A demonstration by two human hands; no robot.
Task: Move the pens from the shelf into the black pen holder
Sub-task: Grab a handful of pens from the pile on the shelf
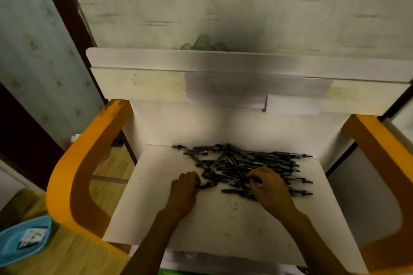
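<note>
The pens (245, 167) still lie heaped on the shelf (156, 196); no holder in view. At the heap's near edge, my left hand (185, 187) pinches one pen and my right hand (268, 185) curls over others.

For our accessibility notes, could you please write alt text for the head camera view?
Two hands reach into a pile of dark pens on a white shelf: the left hand pinches a pen at the pile's edge, the right hand curls over the pens. No pen holder is visible; a blue basin sits lower left.
</note>
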